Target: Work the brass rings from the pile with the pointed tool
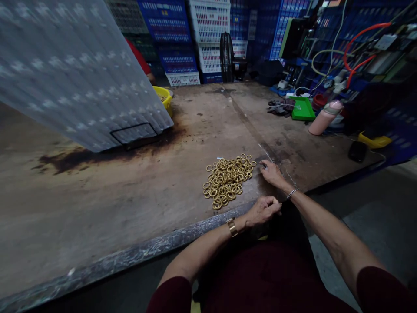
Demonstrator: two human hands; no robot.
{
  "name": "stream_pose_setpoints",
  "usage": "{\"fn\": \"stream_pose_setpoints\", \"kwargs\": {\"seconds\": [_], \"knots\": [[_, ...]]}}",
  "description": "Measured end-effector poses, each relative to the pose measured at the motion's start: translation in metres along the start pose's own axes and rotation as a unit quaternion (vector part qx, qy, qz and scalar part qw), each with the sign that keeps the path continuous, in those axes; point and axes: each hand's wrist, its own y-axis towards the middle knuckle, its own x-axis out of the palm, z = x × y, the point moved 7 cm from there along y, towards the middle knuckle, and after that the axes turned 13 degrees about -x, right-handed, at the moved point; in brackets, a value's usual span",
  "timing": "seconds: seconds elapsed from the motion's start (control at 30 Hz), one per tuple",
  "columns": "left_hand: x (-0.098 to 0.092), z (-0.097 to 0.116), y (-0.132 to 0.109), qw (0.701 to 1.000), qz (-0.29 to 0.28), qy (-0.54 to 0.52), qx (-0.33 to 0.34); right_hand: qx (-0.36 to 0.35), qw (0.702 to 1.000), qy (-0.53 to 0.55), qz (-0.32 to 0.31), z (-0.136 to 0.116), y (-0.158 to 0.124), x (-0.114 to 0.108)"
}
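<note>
A heap of brass-coloured metal rings [226, 180] lies on the wooden table near its front edge. Just right of the heap is my right hand [273, 174], low over the tabletop, its thumb and fingers bent toward each other; a small greyish spot shows between them, too small to name. My left hand [263, 210], with a gold watch at the wrist, is at the table's front edge, below the heap. Its fingers are curled closed, and whatever they hold, if anything, is hidden.
A tall stack of ribbed translucent trays [81, 78] leans at the left, beside a yellow basin [164, 100]. At right are a green tray [302, 108], a pink bottle [325, 117] and a black object [357, 151]. Blue crates [176, 56] and a fan [226, 56] stand behind.
</note>
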Motion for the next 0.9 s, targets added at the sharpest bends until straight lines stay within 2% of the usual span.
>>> {"fn": "stream_pose_setpoints", "kwargs": {"seconds": [0.13,0.27,0.4,0.53,0.67,0.9], "knots": [[-0.003,-0.006,0.000,0.996,-0.038,-0.062,-0.054,0.029,0.999,-0.010,0.021,0.013,0.012,0.001],[-0.005,-0.010,-0.005,0.974,-0.061,-0.191,-0.107,0.031,0.999,-0.009,0.037,0.017,0.028,0.008],[-0.010,-0.008,-0.014,0.955,-0.064,-0.266,-0.116,0.022,0.999,-0.010,0.042,0.017,0.049,0.015],[-0.018,-0.012,-0.023,0.944,-0.046,-0.305,-0.120,0.000,1.000,-0.023,0.016,0.010,0.070,0.020],[-0.020,-0.019,-0.030,0.926,-0.072,-0.354,-0.114,-0.038,0.997,-0.066,-0.033,0.000,0.084,0.027],[-0.033,-0.028,-0.041,0.899,-0.081,-0.414,-0.116,-0.058,0.986,-0.132,-0.083,-0.005,0.087,0.033]]}}
